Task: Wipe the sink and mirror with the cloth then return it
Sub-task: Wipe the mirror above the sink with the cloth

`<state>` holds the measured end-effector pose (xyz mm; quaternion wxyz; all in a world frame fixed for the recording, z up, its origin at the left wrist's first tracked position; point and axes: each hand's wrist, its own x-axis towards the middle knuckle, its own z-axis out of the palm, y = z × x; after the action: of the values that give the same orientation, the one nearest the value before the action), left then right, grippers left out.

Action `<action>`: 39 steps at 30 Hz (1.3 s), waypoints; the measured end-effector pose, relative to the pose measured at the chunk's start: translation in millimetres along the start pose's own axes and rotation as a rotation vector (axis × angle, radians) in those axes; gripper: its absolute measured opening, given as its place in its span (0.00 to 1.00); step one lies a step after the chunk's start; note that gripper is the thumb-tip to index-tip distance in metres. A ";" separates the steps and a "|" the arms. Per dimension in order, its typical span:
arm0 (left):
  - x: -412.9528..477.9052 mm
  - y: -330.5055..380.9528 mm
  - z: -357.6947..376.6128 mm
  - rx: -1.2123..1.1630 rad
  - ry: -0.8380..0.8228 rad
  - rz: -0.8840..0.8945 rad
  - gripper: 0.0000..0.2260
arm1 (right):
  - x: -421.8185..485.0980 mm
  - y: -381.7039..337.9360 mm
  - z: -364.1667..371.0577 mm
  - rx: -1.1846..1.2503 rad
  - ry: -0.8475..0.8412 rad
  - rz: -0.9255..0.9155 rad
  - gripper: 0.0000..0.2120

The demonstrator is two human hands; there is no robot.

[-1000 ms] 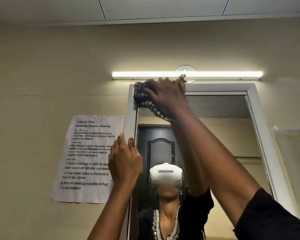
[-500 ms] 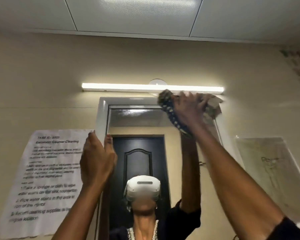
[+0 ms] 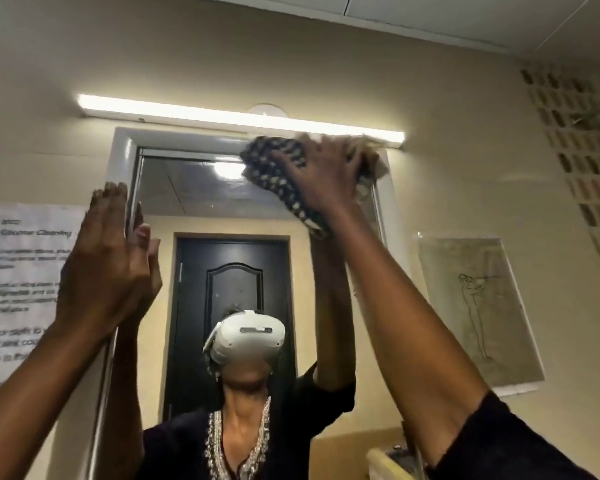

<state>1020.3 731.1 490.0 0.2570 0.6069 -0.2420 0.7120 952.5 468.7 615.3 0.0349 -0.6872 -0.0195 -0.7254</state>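
A white-framed mirror (image 3: pixel 187 188) hangs on the beige wall. My right hand (image 3: pixel 323 171) presses a dark cloth with light checks (image 3: pixel 274 161) flat against the mirror's top right corner, just under the frame. My left hand (image 3: pixel 108 261) is flat against the mirror's left frame edge, fingers up and slightly apart, holding nothing. The glass reflects a person in a white headset and both raised arms. The sink is out of view.
A lit tube lamp (image 3: pixel 222 116) runs just above the mirror frame. A printed task sheet (image 3: pixel 18 292) is taped on the wall left of the mirror, a drawing in a plastic sleeve (image 3: pixel 478 306) on the right. Ventilation blocks (image 3: pixel 582 161) fill the upper right wall.
My right hand has swept the cloth along the mirror's top edge from the left corner to the right corner. My left hand has stayed on the left frame.
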 end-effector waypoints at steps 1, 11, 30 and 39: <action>-0.6 -2.1 2.2 -0.010 -0.023 0.010 0.26 | -1.9 18.5 -4.7 -0.063 0.016 0.051 0.30; -3.8 -65.6 43.3 0.164 -0.163 0.000 0.34 | -86.6 60.0 -34.6 -0.006 -0.002 0.328 0.31; -16.0 10.1 -16.4 -0.153 -0.051 0.083 0.29 | -124.3 43.6 -27.9 -0.209 -0.053 0.234 0.31; -15.4 11.6 -19.9 -0.188 -0.052 0.040 0.31 | -166.5 -66.6 -0.2 -0.045 -0.181 -0.279 0.30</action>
<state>999.9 734.4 471.5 0.2926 0.5934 -0.3264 0.6751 956.0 539.1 450.3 -0.0834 -0.7409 -0.1014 -0.6587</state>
